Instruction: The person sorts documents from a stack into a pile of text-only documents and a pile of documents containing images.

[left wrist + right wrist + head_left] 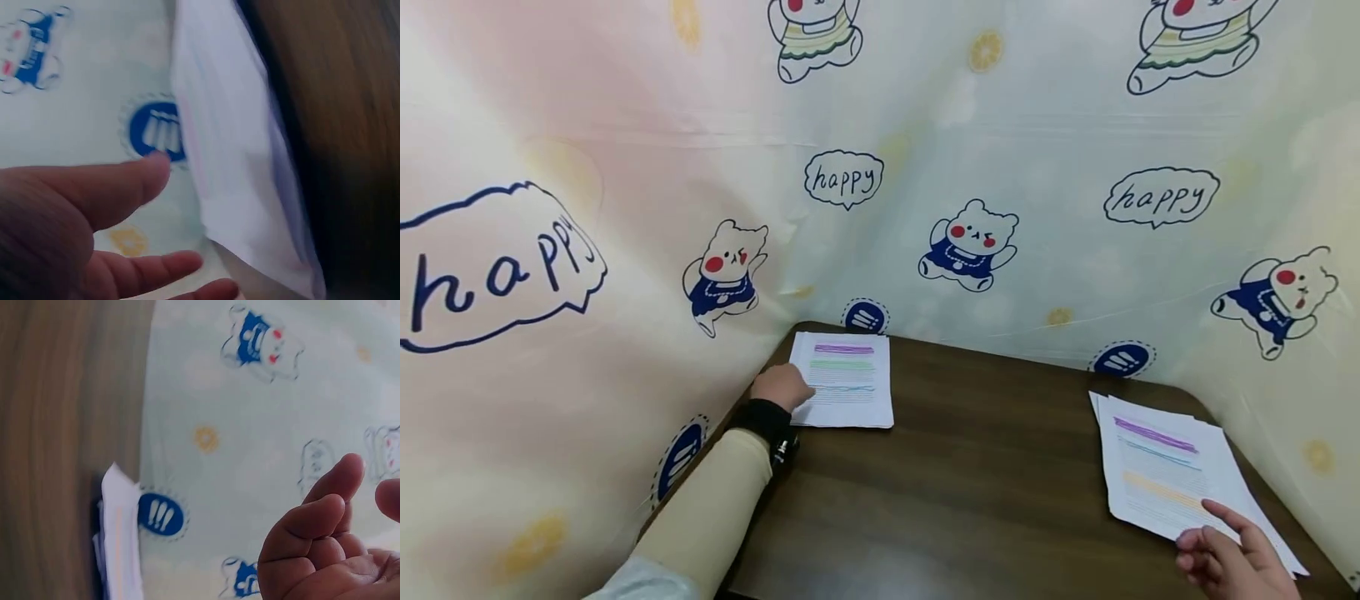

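At the far left of the table lies a stack of printed paper (850,408), its top sheet marked with purple, green and blue highlighter lines. My left hand (782,387) is over the stack's left edge; in the left wrist view its thumb and fingers are extended beside the paper (225,150), gripping nothing. On the right lies a second paper stack (1153,458), with purple, blue and orange lines and sheets fanned unevenly underneath. My right hand (1236,550) hovers near its lower right corner. Its fingers (290,544) are loosely curled around nothing, apart from the stack.
The dark wooden table (977,467) stretches between the two stacks. A pale curtain (1045,125) with printed bears and "happy" bubbles rises behind the table and along both sides. A dark band with a watch (784,450) sits on the left wrist.
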